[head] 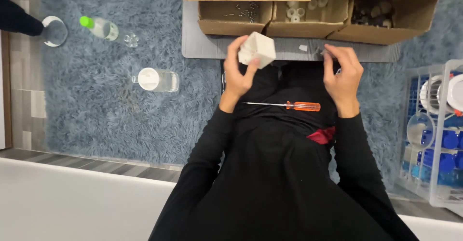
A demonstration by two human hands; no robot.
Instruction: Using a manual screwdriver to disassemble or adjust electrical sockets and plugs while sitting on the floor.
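Left hand (239, 72) clamps white block (257, 49); right hand (341, 72) pinches small part, indistinct; three open brown cartons (235, 18) behind.

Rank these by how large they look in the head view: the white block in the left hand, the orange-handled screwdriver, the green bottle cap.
1. Orange-handled screwdriver: longest, though thin.
2. White block, held in the left hand: shorter but bulkier; it is raised nearer the camera, so its lead in bulk is unsure.
3. Green bottle cap: clearly smallest.
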